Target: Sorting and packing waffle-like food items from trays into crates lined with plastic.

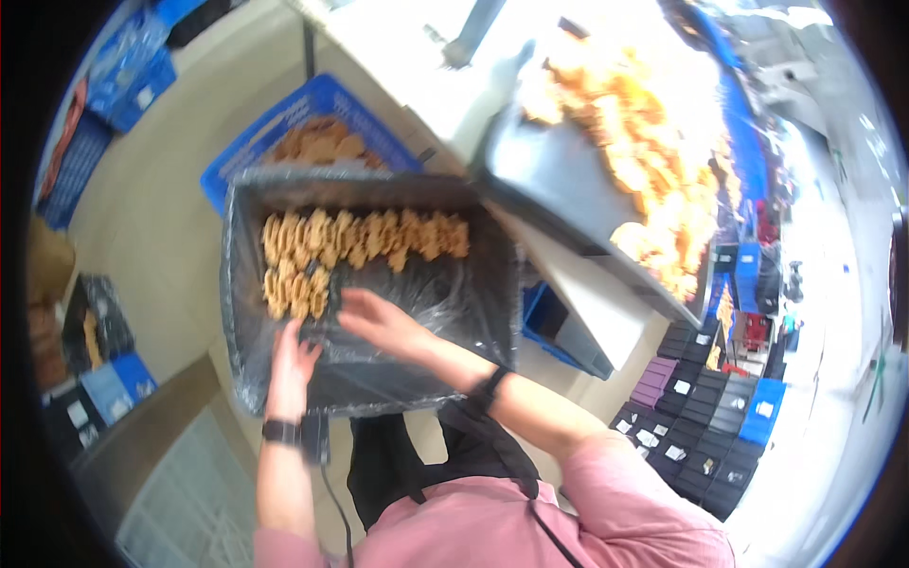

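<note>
A dark crate lined with clear plastic film [241,204] stands in front of me. Golden fried pieces [365,235] lie in a row along its far side, and a shorter row [295,290] sits below at the left. My left hand [292,358] rests at the crate's near left, just under the short row. My right hand [379,320] reaches in over the liner beside that row, fingers spread. Whether either hand holds a piece is hidden.
A blue crate [284,114] with more fried pieces stands behind. To the right, a metal tray [559,189] heaped with bright fried pieces [644,142] sits on a white table. Stacked dark and blue crates [705,426] lie at the lower right.
</note>
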Motion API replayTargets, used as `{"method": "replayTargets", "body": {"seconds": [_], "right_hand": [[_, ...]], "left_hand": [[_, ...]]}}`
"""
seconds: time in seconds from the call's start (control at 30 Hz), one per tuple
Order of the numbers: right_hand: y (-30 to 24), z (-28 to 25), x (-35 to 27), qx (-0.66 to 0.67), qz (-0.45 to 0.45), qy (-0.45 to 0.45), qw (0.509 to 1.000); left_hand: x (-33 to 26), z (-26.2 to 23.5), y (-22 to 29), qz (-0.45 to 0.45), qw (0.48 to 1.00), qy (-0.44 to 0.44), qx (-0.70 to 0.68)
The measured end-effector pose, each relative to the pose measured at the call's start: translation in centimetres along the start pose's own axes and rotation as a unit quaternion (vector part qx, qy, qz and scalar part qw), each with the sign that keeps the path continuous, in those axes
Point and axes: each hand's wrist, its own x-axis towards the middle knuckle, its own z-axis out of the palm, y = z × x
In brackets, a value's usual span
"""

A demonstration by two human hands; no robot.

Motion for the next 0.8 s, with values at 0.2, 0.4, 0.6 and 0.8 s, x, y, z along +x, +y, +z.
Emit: {"method": "replayTargets", "body": {"seconds": [0.2, 0.4, 0.6, 0.8], "right_hand": [[-18.2, -19.4, -18.6, -0.078, -0.045, 0.201, 0.975], [-13.6, -37.1, -18.4, -0.601, -0.007, 0.395, 0.694], [-10.3, -36.5, -16.2, -0.58, -0.036, 0.284, 0.763], [-13.5, -36.5, -21.1, -0.478, -0.078, 0.148, 0.862]], "left_hand": [[-14.1, 5.8, 4.9, 0.097, 0.979, -0.178, 0.037], [-24.9, 15.1, 3.2, 0.198, 0.95, -0.225, 0.084], [-30.1, 26.5, -4.5, 0.121, 0.92, -0.294, 0.229], [-28.5, 38.0, -8.9, 0.536, 0.567, -0.282, 0.558]]}}
